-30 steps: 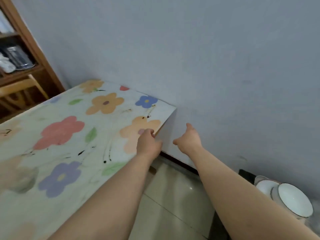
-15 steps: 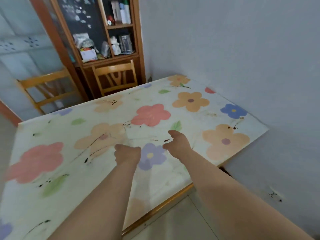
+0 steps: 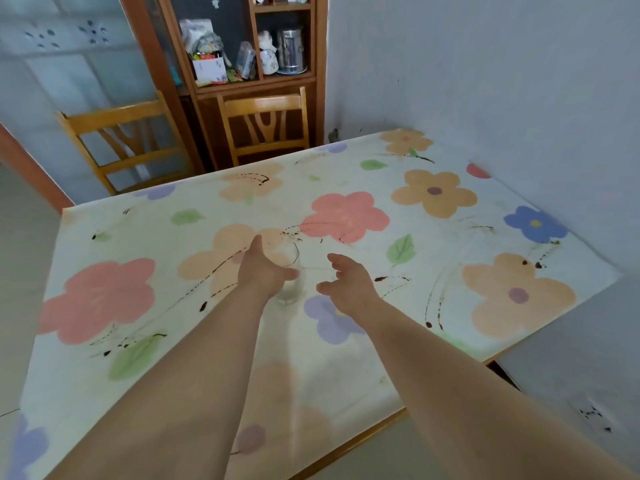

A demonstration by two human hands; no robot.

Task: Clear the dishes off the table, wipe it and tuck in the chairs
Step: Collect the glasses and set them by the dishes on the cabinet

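A clear drinking glass (image 3: 290, 285) stands upright near the middle of the table (image 3: 450, 306), which wears a pale cloth with big coloured flowers and dark smears. My left hand (image 3: 264, 268) is against the glass's left side, thumb across its near face and fingers spread past its rim, not closed around it. My right hand (image 3: 346, 282) hovers just right of the glass, fingers apart, holding nothing. Two wooden chairs stand at the table's far side, one at the left (image 3: 124, 147) and one in the middle (image 3: 265, 124), both pulled slightly back.
A wooden cabinet (image 3: 242, 46) with jars and packets stands behind the chairs. A grey wall (image 3: 502, 81) runs along the table's right edge. Tiled floor shows at the left and at the near right corner.
My view has swung left from the wall to the whole table. Both hands have moved forward to the table's middle and opened from loose fists, the left one arriving at the glass.
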